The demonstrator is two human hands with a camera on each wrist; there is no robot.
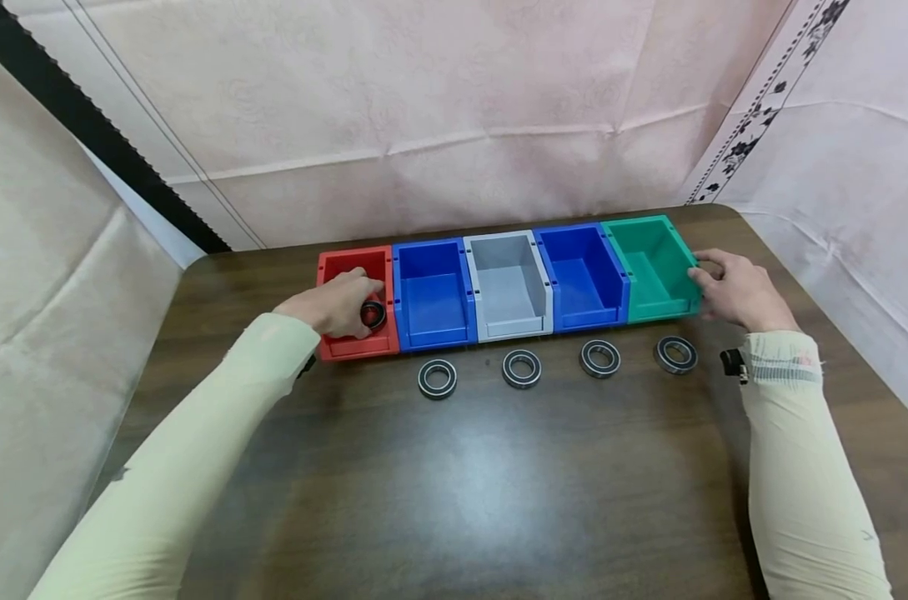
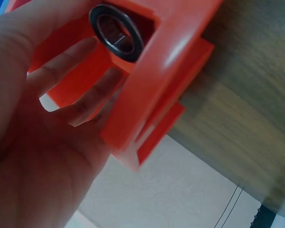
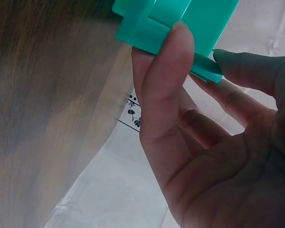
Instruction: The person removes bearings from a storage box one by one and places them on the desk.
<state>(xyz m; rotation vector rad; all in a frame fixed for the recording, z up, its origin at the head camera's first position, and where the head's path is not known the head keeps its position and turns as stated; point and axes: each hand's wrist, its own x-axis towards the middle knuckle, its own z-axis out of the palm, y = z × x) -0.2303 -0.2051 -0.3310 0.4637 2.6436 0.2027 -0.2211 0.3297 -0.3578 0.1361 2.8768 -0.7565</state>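
My left hand (image 1: pixel 337 304) reaches down into the red bin (image 1: pixel 356 348) at the row's left end. A black-and-silver ball bearing (image 1: pixel 373 315) sits tilted between its thumb and fingers. In the left wrist view the bearing (image 2: pixel 116 33) shows inside the red bin, near the fingertips; the exact contact is partly hidden. At the other end, my right hand (image 1: pixel 739 292) grips the outer side wall of the green bin (image 1: pixel 656 262). In the right wrist view its digits lie on both sides of the green rim (image 3: pixel 206 69).
Between the end bins stand a blue bin (image 1: pixel 434 333), a grey bin (image 1: pixel 514 327) and another blue bin (image 1: pixel 589 312). Before them on the wooden table (image 1: pixel 469 500) lie several bearings, including one left (image 1: pixel 423 383) and one right (image 1: pixel 663 360). Pale curtains (image 1: pixel 423 100) surround the table.
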